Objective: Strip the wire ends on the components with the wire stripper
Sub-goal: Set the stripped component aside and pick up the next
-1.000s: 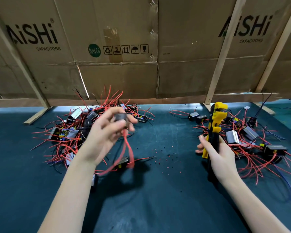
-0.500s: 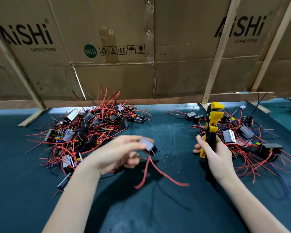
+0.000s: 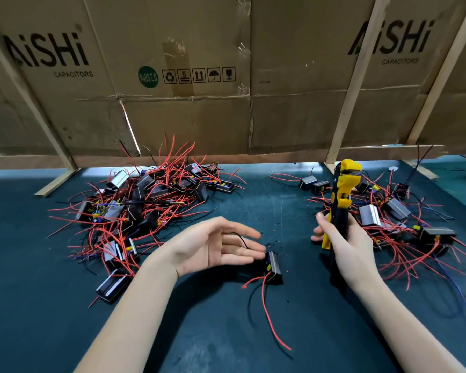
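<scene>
- While the left hand (image 3: 215, 246) is spread, palm turned inward, fingers straight, it grips nothing; its fingertips sit just beside, perhaps touching, a small black component (image 3: 273, 266) on the green mat (image 3: 253, 332). Contact cannot be confirmed.
- Component lies near centre, between the two piles, with a long red lead (image 3: 271, 316) and a thin black lead (image 3: 250, 298) trailing toward the near edge.
- Right hand (image 3: 345, 246) is clenched round the handles of the yellow-and-black wire stripper (image 3: 340, 195), held upright with its head pointing far.
- Left pile (image 3: 145, 208): many components in tangled red wire. Right pile (image 3: 404, 224): a smaller, looser spread.
- Handling judgement: component body looks light, rigid and blocky, so best pinched by its flat sides. Leads look soft and springy and will flop, so pinch close to the free end when feeding the stripper.
- Risk judgement: a hard pull on a lead may strain its joint at the body; brace the body.
- Insulation specks (image 3: 272, 243) dot the mat at centre.
</scene>
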`<move>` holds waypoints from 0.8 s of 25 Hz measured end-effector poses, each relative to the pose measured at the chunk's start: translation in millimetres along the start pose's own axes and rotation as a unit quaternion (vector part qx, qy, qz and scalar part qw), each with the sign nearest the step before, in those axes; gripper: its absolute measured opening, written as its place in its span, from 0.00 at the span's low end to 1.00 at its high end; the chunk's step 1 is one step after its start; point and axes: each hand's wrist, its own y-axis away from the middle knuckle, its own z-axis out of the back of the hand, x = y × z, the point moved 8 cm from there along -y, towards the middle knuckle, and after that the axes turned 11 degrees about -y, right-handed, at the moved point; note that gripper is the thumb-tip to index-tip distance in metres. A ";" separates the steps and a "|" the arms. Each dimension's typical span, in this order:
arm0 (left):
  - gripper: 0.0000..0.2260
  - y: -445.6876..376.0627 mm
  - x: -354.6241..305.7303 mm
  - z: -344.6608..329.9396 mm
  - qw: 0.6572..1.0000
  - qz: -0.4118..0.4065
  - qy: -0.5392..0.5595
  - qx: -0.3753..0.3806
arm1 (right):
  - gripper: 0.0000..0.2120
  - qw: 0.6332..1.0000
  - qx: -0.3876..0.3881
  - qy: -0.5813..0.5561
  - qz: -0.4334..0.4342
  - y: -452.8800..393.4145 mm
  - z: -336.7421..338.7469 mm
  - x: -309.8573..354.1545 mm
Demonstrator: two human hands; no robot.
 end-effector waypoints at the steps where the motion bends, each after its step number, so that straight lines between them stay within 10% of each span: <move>1: 0.19 0.6 -1.2 -1.2 0.999 -0.006 0.026 0.017 | 0.12 1.000 0.002 0.004 0.001 -0.2 0.2 -0.2; 11: 0.07 -6.4 -1.8 10.6 0.983 -0.093 -0.101 -0.118 | 0.15 0.999 0.010 0.040 0.005 0.4 2.6 1.7; 20: 0.05 -6.1 -5.7 18.6 0.979 -0.115 0.013 -0.167 | 0.12 0.996 0.053 0.067 0.013 -0.7 -4.5 -0.1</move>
